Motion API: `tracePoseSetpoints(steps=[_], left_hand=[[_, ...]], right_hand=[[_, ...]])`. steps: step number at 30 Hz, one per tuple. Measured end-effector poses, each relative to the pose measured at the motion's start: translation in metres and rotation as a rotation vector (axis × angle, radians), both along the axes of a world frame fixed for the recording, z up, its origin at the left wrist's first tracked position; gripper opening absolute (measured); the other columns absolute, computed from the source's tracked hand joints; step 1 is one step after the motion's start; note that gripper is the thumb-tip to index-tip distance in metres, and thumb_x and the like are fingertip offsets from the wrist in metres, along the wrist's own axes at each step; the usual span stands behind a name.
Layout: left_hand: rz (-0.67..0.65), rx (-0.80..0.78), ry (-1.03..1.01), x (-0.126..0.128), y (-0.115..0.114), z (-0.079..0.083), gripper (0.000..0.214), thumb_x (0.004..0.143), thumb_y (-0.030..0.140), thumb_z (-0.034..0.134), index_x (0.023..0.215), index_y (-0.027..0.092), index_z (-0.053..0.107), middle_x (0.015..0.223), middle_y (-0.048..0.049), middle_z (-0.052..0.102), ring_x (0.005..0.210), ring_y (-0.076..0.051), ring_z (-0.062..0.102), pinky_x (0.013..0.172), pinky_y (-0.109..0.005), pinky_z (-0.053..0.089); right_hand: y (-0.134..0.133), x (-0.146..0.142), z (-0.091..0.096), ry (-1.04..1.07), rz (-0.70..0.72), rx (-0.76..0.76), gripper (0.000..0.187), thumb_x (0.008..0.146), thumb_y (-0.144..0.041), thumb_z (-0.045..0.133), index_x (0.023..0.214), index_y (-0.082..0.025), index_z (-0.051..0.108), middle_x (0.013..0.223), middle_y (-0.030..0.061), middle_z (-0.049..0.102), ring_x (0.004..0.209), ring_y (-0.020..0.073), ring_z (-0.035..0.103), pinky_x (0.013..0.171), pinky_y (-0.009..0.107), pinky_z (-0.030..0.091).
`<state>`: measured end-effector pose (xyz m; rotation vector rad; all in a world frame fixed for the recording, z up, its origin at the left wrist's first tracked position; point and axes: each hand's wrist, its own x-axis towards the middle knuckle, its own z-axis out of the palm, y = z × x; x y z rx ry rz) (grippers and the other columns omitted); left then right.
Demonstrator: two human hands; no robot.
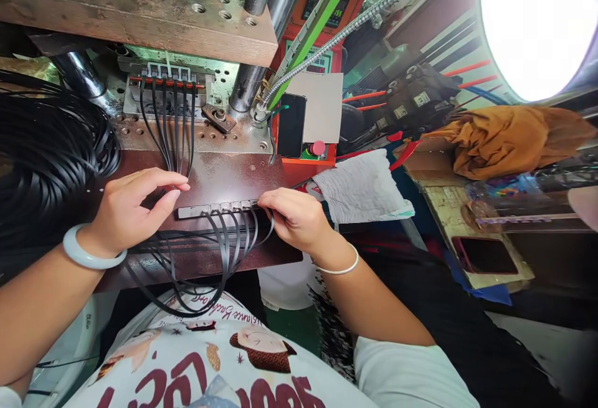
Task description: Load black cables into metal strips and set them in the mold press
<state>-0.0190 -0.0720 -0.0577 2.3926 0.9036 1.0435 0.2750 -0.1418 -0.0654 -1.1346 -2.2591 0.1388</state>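
A grey metal holder bar lies on the brown work plate, with several flat black cables plugged into it and looping down toward my lap. My right hand pinches the cable at the bar's right end, fingers closed on it. My left hand rests by the bar's left end, fingers curled over black cables there. Further back, a second row of black cables hangs from the mould fixture under the press.
A big coil of black cable fills the left. Steel press columns rise behind the plate. An orange control box, a grey cloth, an orange cloth and a phone lie right. A bright lamp glares above.
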Motion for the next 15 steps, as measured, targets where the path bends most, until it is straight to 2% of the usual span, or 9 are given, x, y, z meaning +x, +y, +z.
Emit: tracePoseSetpoints(steps=[5,7,9,10,12,14,15], left_hand=[[0.031,-0.058,-0.008,0.000,-0.009,-0.003,0.016,0.087,0.021,0.060,0.100,0.028,0.067,0.096,0.0026,0.074,0.084,-0.016,0.070,0.085,-0.030,0.058],[0.044,-0.137,-0.097,-0.003,-0.011,0.001,0.016,0.088,0.022,0.060,0.102,0.027,0.067,0.096,0.0012,0.074,0.083,-0.016,0.070,0.082,-0.030,0.059],[0.021,-0.258,-0.156,-0.006,-0.001,0.008,0.023,0.092,0.025,0.056,0.114,0.025,0.063,0.101,-0.0019,0.074,0.085,-0.016,0.071,0.081,-0.030,0.060],[0.008,-0.289,-0.124,-0.008,0.011,0.013,0.030,0.093,0.025,0.053,0.122,0.022,0.060,0.107,-0.0047,0.073,0.090,-0.018,0.071,0.084,-0.032,0.060],[0.053,-0.231,0.111,-0.012,0.050,0.024,0.043,0.093,0.021,0.048,0.135,0.013,0.050,0.127,-0.0146,0.063,0.114,-0.025,0.063,0.100,-0.039,0.052],[0.209,-0.098,0.441,-0.014,0.101,0.032,0.048,0.090,0.012,0.043,0.137,0.000,0.045,0.142,-0.0253,0.047,0.133,-0.035,0.045,0.112,-0.050,0.038],[0.292,-0.083,0.564,-0.015,0.127,0.034,0.046,0.089,0.010,0.040,0.133,-0.003,0.047,0.141,-0.0283,0.045,0.133,-0.038,0.043,0.111,-0.055,0.036]], right_hand=[[-0.004,0.000,-0.001,-0.005,0.029,-0.061,0.027,0.083,-0.005,0.043,0.097,-0.020,0.062,0.089,0.0088,0.071,0.081,0.0191,0.066,0.072,0.033,0.056],[-0.006,0.003,0.005,0.022,0.031,-0.128,0.026,0.084,-0.006,0.044,0.099,-0.020,0.060,0.090,0.0088,0.069,0.083,0.0191,0.065,0.074,0.034,0.056],[0.001,0.008,0.012,0.050,-0.004,-0.186,0.023,0.085,-0.009,0.047,0.102,-0.020,0.058,0.092,0.0083,0.066,0.083,0.0189,0.064,0.074,0.033,0.056],[0.010,0.010,0.014,0.067,-0.026,-0.200,0.022,0.085,-0.011,0.049,0.103,-0.020,0.057,0.093,0.0081,0.065,0.082,0.0188,0.063,0.073,0.033,0.056],[0.045,0.007,0.014,0.093,-0.051,-0.193,0.021,0.086,-0.015,0.052,0.107,-0.020,0.056,0.092,0.0078,0.065,0.079,0.0189,0.063,0.071,0.033,0.056],[0.100,-0.007,0.009,0.103,-0.072,-0.165,0.023,0.088,-0.019,0.055,0.110,-0.019,0.055,0.089,0.0081,0.066,0.076,0.0198,0.063,0.071,0.035,0.056],[0.133,-0.019,0.007,0.105,-0.088,-0.136,0.023,0.088,-0.021,0.055,0.112,-0.018,0.055,0.088,0.0089,0.066,0.076,0.0208,0.063,0.072,0.036,0.055]])
